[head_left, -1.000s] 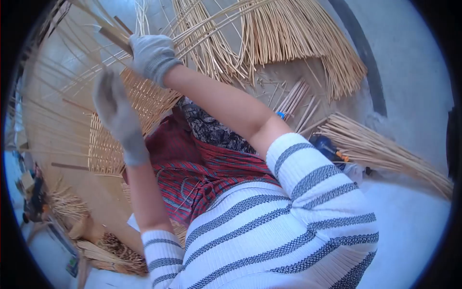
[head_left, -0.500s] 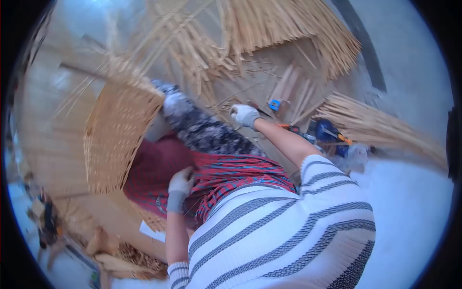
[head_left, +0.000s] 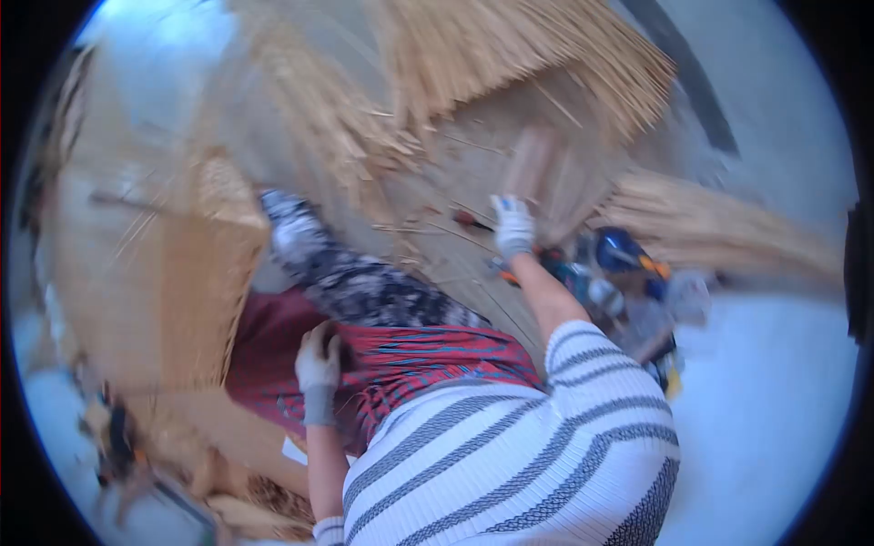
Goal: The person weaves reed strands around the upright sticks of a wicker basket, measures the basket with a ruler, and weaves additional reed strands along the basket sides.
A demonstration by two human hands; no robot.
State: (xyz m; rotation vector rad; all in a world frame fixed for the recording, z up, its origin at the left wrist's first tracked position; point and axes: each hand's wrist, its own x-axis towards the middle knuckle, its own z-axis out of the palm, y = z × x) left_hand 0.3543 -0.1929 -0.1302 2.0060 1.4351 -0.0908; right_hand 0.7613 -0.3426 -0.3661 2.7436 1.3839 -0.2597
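Note:
My left hand (head_left: 319, 369), in a pale glove, is curled over the dark red cloth (head_left: 269, 341) at my lap; what lies inside its fingers is hidden. The woven panel (head_left: 205, 291) of pale strips stands to its left. My right hand (head_left: 514, 227), gloved too, is stretched out over the floor with its fingers extended. Bits of blue show at its fingertips, where a small blue thing lies mostly covered. Just left of that hand is a thin dark tool with a reddish handle (head_left: 466, 218), like a screwdriver.
Bundles of thin strips (head_left: 519, 55) fan out at the top, with another bundle (head_left: 719, 223) at right. Short boards (head_left: 535, 164) lie beyond my right hand. A dark blue round object (head_left: 619, 247) sits among tools and clear plastic (head_left: 687, 296). A patterned trouser leg (head_left: 364, 282) stretches ahead.
My right hand has moved right, off the dark tool and over the small blue thing, and its closed fingers have straightened. My left hand stays at the cloth. The view has shifted slightly.

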